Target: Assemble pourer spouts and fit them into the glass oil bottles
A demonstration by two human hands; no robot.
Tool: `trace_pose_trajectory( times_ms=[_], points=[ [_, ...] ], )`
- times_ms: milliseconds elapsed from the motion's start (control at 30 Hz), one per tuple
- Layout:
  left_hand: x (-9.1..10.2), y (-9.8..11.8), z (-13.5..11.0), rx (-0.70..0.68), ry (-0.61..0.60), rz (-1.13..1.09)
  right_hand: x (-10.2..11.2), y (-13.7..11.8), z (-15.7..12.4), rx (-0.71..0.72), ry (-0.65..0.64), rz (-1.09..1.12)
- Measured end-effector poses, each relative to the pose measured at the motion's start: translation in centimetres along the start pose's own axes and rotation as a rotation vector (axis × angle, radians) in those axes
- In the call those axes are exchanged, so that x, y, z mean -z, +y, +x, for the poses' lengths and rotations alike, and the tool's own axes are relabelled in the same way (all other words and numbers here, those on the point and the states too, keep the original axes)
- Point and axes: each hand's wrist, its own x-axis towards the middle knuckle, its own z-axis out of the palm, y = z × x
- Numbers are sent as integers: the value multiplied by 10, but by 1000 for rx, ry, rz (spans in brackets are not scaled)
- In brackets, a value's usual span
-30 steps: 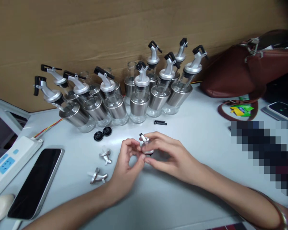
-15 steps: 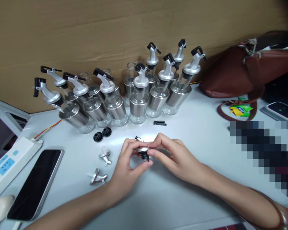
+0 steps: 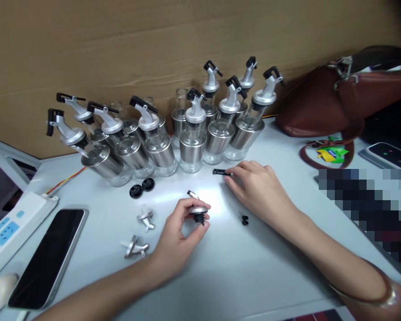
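My left hand (image 3: 179, 234) is closed round a silver bottle pourer (image 3: 198, 210), its black ribbed stopper facing down toward the thumb and its spout pointing away from me. Farther out on the right, the fingertips of my right hand (image 3: 262, 189) pinch the end of a black lever (image 3: 218, 172) at the table surface. Small black plugs (image 3: 245, 220) lie below that hand. Left of my left hand rest two silver pourer spouts, one (image 3: 146, 218) farther back and another (image 3: 136, 247) nearer. Two black rubber stoppers (image 3: 136, 191) sit behind them.
Several glass bottles with metal sleeves (image 3: 191, 149) stand along the cardboard wall (image 3: 120, 44), most topped with pourers. A phone (image 3: 48, 258) and power strip (image 3: 3, 236) lie left. On the right are a brown bag (image 3: 317, 98) and a green-yellow packet (image 3: 332, 155).
My right hand has left the pourer and moved away to the right, onto the black lever. The small plugs have come into view. My left hand keeps the pourer in place.
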Motion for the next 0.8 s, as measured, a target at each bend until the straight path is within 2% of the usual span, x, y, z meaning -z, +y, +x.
trace_pose_trajectory(
  times_ms=[100,400,700,800],
  points=[
    [0,0,-1,-4,5,38,-4,3,1,2,-27,-72],
    [2,-2,1,1,-27,68,-2,-1,-1,84,-115,170],
    [4,-1,-1,-31,-71,138,-2,-4,-1,62,-134,235],
    [5,-2,0,-52,-74,159,4,-9,-1,18,-157,434]
  ],
)
